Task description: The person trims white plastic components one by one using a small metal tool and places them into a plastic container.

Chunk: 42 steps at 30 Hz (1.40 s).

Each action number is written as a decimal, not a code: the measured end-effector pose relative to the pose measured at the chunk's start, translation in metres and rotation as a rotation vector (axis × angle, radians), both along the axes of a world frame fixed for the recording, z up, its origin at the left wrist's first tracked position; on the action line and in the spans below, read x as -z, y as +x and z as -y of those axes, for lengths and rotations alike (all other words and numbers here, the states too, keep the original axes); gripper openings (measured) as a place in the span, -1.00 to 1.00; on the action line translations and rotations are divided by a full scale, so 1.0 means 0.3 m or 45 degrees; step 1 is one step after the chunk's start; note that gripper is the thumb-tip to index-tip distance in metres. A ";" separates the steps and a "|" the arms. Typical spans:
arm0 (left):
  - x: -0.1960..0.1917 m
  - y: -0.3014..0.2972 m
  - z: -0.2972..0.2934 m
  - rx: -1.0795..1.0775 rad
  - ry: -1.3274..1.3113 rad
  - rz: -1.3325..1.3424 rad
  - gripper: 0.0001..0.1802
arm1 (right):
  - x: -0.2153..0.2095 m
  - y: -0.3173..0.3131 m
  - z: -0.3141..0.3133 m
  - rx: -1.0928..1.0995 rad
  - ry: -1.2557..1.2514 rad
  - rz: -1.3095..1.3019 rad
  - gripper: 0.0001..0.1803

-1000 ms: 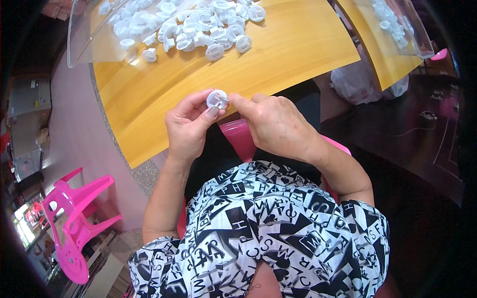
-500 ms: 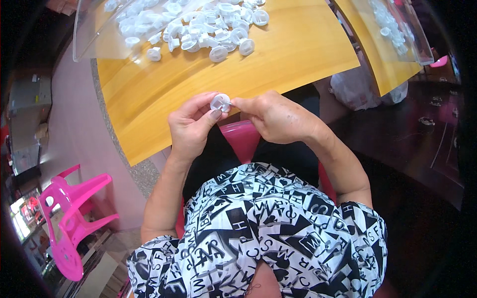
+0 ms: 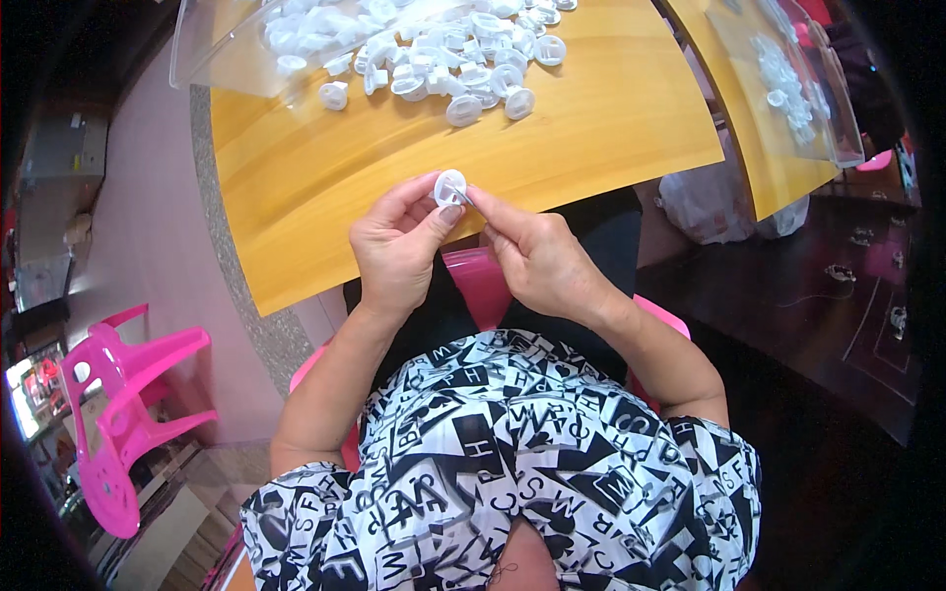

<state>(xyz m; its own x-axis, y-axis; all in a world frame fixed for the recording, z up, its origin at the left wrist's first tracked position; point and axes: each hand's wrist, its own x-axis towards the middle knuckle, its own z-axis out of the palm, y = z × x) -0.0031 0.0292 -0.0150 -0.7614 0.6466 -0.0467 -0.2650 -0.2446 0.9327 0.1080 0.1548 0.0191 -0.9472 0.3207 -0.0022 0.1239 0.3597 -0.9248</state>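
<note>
Between the thumb and fingers of my left hand (image 3: 399, 241) is a round white plastic piece (image 3: 449, 185), its slotted face turned up. My right hand (image 3: 552, 261) is closed, the index finger and thumb pinching a thin dark tool (image 3: 464, 196). The tool's tip reaches the face of the white piece; most of its length is hidden in my fingers. Both hands are raised at the near edge of the yellow table (image 3: 296, 212). Farther back lies a heap of similar white plastic pieces (image 3: 424, 64), several of them loose at its front.
A clear plastic sheet or tray (image 3: 202, 49) stands at the back left. To the right, another yellow table (image 3: 778, 177) bears more white pieces, with white plastic bags (image 3: 702, 205) beneath. A pink stool (image 3: 108, 394) lies tipped over at the left.
The view has shifted a little. My hands still hold the white piece and the thin tool; the tool now lies across the piece's face and my right hand is tilted more downward.
</note>
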 end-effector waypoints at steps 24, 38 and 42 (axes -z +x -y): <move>0.010 0.007 -0.008 -0.076 0.039 -0.021 -0.67 | 0.016 -0.008 0.032 0.059 0.154 -0.020 -0.53; 0.013 0.014 -0.008 -0.106 -0.002 -0.077 -0.70 | 0.039 -0.007 0.040 -0.011 0.483 -0.044 -0.50; 0.016 0.018 -0.007 -0.099 -0.080 -0.172 -0.73 | -0.026 -0.006 0.027 -0.141 0.931 0.206 -0.49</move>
<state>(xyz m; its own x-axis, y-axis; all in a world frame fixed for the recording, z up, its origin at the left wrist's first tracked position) 0.0022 0.0312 -0.0199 -0.8109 0.5847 0.0209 -0.1188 -0.1994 0.9727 0.1062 0.1465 0.0270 -0.9799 0.1967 0.0326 0.1652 0.8926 -0.4194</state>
